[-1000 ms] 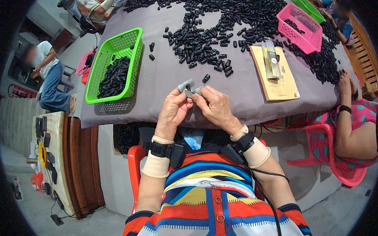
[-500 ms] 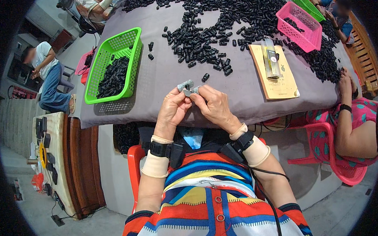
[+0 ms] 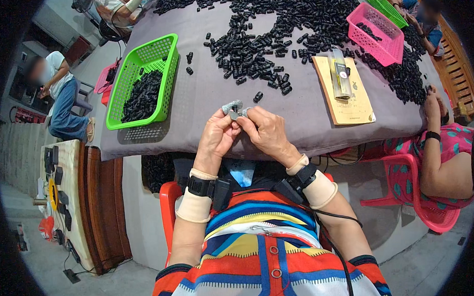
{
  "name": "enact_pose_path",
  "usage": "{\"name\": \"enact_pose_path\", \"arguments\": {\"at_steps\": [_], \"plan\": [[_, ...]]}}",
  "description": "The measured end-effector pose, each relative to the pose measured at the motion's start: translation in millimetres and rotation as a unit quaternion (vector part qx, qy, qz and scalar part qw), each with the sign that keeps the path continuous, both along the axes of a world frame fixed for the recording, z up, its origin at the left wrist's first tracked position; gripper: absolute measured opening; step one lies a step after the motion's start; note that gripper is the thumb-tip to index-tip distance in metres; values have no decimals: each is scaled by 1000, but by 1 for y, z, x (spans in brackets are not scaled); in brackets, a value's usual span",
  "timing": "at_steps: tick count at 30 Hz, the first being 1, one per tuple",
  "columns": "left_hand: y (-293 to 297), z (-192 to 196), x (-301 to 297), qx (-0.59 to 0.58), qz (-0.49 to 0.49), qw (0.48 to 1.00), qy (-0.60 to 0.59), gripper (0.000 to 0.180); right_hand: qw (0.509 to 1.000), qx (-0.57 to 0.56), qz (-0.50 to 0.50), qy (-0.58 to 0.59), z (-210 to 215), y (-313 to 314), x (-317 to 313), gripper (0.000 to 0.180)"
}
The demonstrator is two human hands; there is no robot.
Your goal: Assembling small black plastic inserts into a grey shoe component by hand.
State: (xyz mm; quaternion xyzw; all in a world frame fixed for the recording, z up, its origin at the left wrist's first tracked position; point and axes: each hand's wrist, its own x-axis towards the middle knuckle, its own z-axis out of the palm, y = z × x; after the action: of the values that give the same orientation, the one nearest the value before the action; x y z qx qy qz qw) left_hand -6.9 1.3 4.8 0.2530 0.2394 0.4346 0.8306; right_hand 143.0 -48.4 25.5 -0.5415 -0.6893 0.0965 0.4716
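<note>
Close to the near table edge, my left hand (image 3: 218,137) and my right hand (image 3: 269,134) meet with fingers pinched. Between their fingertips is a small grey piece (image 3: 234,116) with something dark beside it; its kind is too small to tell. Grey wrapping covers the index fingertips. Just beyond my hands lies a single short black cylindrical part (image 3: 258,97). Farther off, a large heap of similar black parts (image 3: 251,49) spreads over the grey tablecloth (image 3: 197,94). On the left, a green plastic basket (image 3: 168,88) holds many small black pieces.
Right of my hands lies a tan paper booklet (image 3: 353,111) with a clear plastic case (image 3: 340,76) on it. A pink basket (image 3: 386,51) stands behind it. Another person's hand (image 3: 434,102) is at the table's right edge. A black cable (image 3: 342,266) trails from my right wrist.
My hands stay in place, with the small grey piece turned slightly between the fingertips. The black parts and baskets have not visibly moved.
</note>
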Motion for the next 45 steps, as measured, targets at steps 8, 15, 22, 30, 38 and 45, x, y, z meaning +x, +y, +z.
{"name": "enact_pose_path", "arguments": {"at_steps": [8, 15, 22, 30, 38, 45], "plan": [[0, 1, 2, -1, 10, 1000, 7, 22, 1000, -4, -6, -2, 0, 0, -2, 25], [-1, 4, 2, -3, 11, 1000, 18, 20, 1000, -5, -7, -2, -1, 1, -2, 25], [-1, 4, 2, -4, 9, 1000, 20, 19, 1000, -8, -11, -1, -1, 0, -3, 25], [0, 5, 2, -1, 3, 999, 32, 20, 1000, -9, -15, -5, 2, 0, -4, 25], [-4, 7, 3, 5, 12, 999, 32, 22, 1000, -7, -10, 1, 2, 0, -3, 24], [-1, 3, 2, 8, 10, 999, 34, 22, 1000, -8, -13, -4, 1, 0, -4, 24]]}}
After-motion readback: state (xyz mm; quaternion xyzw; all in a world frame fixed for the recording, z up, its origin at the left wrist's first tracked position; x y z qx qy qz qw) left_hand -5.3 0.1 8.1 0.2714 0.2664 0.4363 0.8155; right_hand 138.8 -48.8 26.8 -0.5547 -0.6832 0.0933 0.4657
